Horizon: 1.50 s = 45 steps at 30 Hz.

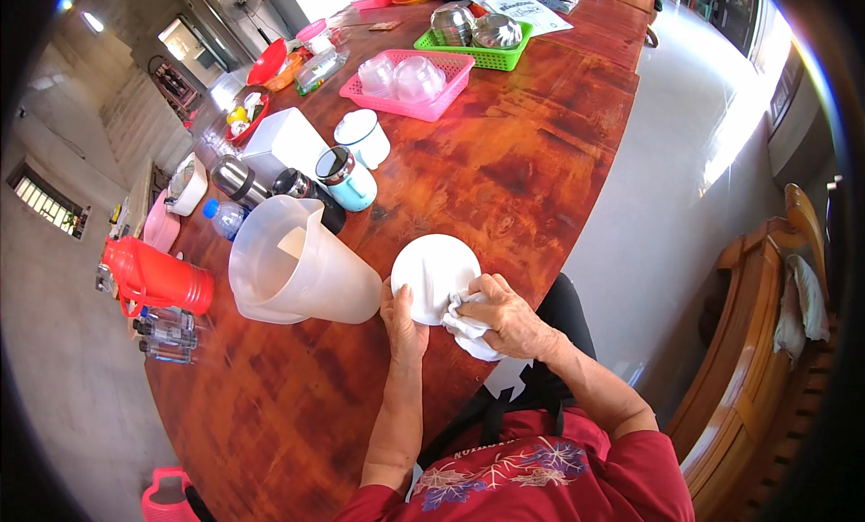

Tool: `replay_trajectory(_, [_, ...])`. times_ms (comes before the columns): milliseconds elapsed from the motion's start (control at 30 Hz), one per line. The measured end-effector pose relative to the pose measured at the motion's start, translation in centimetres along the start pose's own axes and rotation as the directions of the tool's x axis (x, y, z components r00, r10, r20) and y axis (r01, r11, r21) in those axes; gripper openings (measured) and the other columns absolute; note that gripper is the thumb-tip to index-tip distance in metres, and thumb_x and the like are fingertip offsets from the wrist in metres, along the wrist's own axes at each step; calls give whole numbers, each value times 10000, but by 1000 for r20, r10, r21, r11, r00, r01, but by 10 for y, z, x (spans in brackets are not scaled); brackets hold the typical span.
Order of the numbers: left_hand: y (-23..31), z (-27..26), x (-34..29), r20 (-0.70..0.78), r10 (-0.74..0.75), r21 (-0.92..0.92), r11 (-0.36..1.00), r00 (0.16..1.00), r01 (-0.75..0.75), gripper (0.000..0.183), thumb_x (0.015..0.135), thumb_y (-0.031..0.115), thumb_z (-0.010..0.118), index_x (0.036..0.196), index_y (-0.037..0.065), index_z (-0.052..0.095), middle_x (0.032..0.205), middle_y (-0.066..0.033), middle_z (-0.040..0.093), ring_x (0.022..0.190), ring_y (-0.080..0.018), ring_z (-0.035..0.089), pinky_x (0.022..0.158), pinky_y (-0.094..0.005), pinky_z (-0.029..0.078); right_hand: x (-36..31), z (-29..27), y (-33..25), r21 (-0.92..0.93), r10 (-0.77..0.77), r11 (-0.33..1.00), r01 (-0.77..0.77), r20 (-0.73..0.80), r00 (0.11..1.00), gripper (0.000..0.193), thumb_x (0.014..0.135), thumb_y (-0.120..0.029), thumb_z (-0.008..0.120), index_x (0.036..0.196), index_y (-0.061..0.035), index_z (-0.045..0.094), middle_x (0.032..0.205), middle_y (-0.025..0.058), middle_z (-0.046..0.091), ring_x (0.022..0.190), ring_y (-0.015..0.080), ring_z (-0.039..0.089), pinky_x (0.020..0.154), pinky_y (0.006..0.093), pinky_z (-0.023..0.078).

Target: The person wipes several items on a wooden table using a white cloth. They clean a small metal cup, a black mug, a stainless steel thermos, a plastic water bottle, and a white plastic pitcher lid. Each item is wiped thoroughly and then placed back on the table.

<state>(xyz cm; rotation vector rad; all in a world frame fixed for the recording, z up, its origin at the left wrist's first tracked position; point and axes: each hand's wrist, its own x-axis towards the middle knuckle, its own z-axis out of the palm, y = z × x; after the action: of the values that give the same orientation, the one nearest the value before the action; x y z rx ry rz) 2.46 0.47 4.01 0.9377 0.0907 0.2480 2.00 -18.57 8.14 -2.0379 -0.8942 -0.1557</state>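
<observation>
A round white lid (pixel 422 268) with a raised ridge across its middle is held up over the table's near edge. My left hand (pixel 405 324) grips it by the lower left rim, thumb on its face. Bunched in my right hand (pixel 514 325) is a white cloth (pixel 470 333), pressed against the lid's lower right edge. Just left of the lid stands a large, translucent white plastic pitcher (pixel 338 274) without a cover, a paler patch showing on its inner wall.
Behind the pitcher stand a light blue mug (pixel 350 184), a black cup (pixel 315 200), a white enamel mug (pixel 365 141) and a white box (pixel 286 148). A red thermos flask (pixel 162 276) is at left. Farther back are pink (pixel 432 98) and green (pixel 511 59) baskets holding bowls. A wooden bench (pixel 739 369) is at right.
</observation>
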Motion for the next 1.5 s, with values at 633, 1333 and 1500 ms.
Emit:
replay_trajectory(633, [-12, -13, 1, -42, -81, -71, 994, 996, 78, 430, 963, 380, 512, 1225, 47, 438, 1193, -80, 515, 1090, -162, 527, 924, -329, 482, 67, 40, -23, -570, -117, 821, 29, -118, 986, 305, 657, -173, 675, 934, -46, 653, 1099, 145, 483, 1005, 294, 483, 783, 422, 420])
replay_trajectory(1333, [-10, -5, -4, 33, -1, -41, 999, 999, 2, 640, 902, 353, 614, 1413, 147, 288, 1360, -26, 410, 1240, -159, 437, 1015, -352, 420, 101, 48, -16, -394, -227, 912, 118, -244, 943, 356, 648, -194, 713, 983, -88, 658, 1085, 104, 520, 1018, 304, 476, 821, 432, 429])
replay_trajectory(1500, [-1, 9, -8, 64, 44, 71, 996, 997, -49, 504, 844, 251, 658, 1211, 7, 414, 1147, -74, 508, 1046, -134, 507, 914, -302, 455, 101, 14, 8, -374, 44, 910, -176, -335, 941, 188, 743, -212, 643, 859, -65, 659, 916, 94, 561, 913, 277, 522, 771, 394, 442])
